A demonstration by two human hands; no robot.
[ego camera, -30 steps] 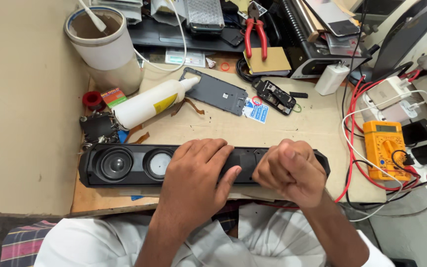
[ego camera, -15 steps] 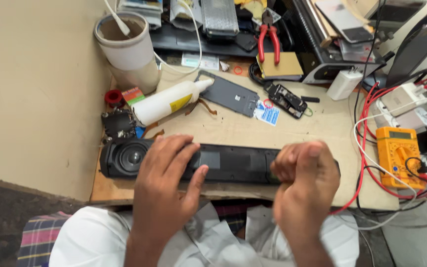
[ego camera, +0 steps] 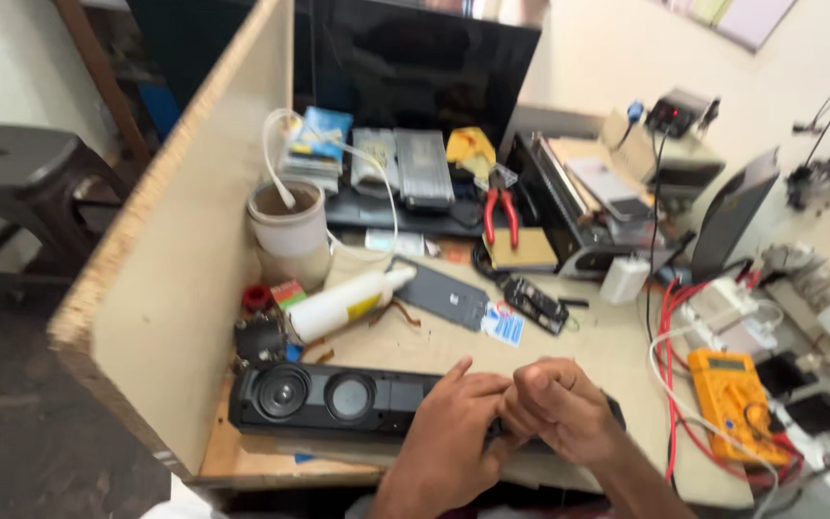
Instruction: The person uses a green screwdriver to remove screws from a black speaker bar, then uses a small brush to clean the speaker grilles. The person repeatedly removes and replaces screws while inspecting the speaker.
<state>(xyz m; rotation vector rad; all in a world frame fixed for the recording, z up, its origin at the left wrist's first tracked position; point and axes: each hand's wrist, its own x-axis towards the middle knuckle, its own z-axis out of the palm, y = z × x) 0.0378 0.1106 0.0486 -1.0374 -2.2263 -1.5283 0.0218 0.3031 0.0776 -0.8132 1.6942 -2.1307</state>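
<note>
A long black speaker bar (ego camera: 338, 399) with two round drivers at its left end lies along the front edge of the wooden bench (ego camera: 607, 356). My left hand (ego camera: 453, 437) rests on the bar's middle, pressing it down, fingers stretched toward my right hand. My right hand (ego camera: 564, 408) is curled into a fist over the bar's right part, touching the left fingertips. Whether the fist holds anything is hidden.
Behind the bar lie a white glue bottle (ego camera: 343, 305), a dark flat panel (ego camera: 442, 293), a small circuit board (ego camera: 535, 303) and red-handled pliers (ego camera: 501, 213). A white cup (ego camera: 288, 231) stands at back left. An orange multimeter (ego camera: 734, 392) and red wires (ego camera: 670, 365) lie to the right. A board partition (ego camera: 184, 250) walls the left side.
My left hand has slid right along the bar, away from the drivers, and now meets my right hand. The view has lifted, showing more of the bench's back.
</note>
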